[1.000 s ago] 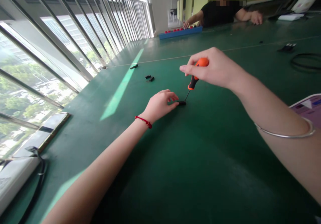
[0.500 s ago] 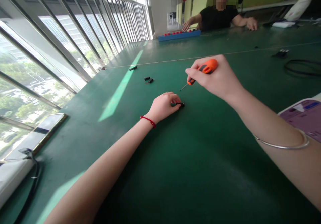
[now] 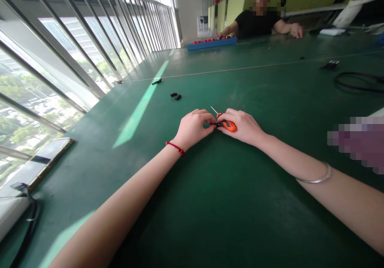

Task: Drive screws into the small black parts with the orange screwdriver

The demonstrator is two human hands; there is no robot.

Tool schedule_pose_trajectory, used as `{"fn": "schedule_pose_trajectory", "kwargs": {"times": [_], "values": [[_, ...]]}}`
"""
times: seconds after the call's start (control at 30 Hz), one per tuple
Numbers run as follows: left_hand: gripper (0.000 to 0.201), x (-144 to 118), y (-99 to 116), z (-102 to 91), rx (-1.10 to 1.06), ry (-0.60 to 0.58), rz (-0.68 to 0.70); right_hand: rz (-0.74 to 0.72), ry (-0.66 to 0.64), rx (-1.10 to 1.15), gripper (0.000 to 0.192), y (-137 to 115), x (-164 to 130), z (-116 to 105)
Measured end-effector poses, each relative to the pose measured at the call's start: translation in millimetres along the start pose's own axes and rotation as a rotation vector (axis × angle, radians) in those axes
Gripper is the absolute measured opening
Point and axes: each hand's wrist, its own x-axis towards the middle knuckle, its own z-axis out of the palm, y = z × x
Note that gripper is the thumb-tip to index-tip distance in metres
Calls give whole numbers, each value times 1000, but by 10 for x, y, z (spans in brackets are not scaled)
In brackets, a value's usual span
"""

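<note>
Two hands meet near the middle of the green table [image 3: 228, 204]. The left hand [image 3: 192, 129] pinches a small black part [image 3: 213, 124] with its fingertips, flat on the table. The right hand [image 3: 244, 126] touches the same part while its fingers curl around an orange screwdriver [image 3: 227, 124], whose thin metal tip points up and away. The tool is off the part, so I think the turning is done or paused. More small black pieces [image 3: 175, 96] lie toward the far left edge.
</note>
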Motion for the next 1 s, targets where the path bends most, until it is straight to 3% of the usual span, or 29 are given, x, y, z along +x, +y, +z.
{"fn": "schedule_pose_trajectory", "kwargs": {"times": [0.3,0.6,1.0], "values": [[15,2,38,-7,89,-13,48,-35,31,-64,18,-28,-15,10],[14,-20,-15,11,262,5,238,-70,15,-89,18,-41,-10,27],[13,-24,-41,22,258,36,217,-6,-18,-3,23,-33,-7,44]]}}
